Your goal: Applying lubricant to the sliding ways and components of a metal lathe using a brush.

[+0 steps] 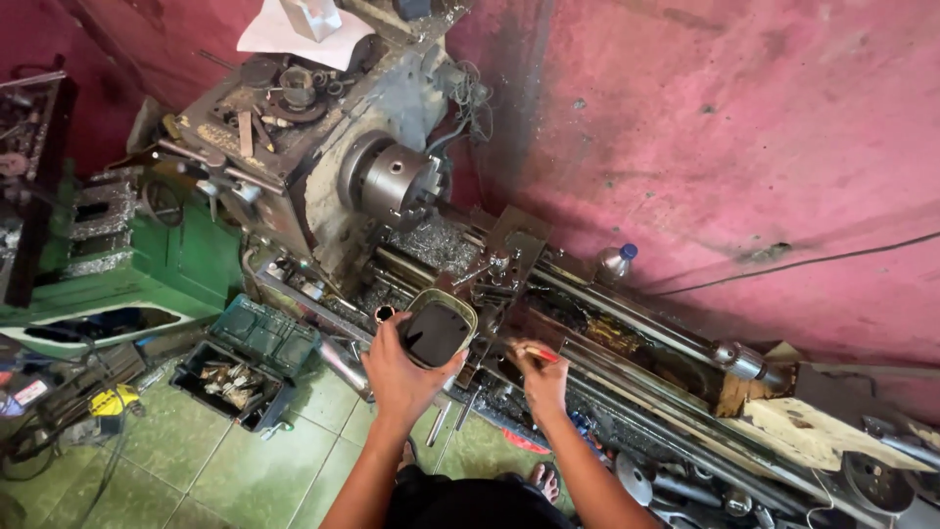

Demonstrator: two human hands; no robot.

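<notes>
Left hand (399,377) grip around oil tin (437,330); right hand (540,380) pinching brush (538,353).

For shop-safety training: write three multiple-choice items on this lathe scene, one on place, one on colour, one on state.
1. Where is the open toolbox? A on the floor B on the lathe bed C on a shelf
2. What colour is the wall? A white B pink-red C blue
3. What does the left hand do? A hangs free B holds a tin of dark liquid C grips the chuck

A: it sits on green tiles. B: the paint shows it. B: fingers wrap the tin.
</notes>
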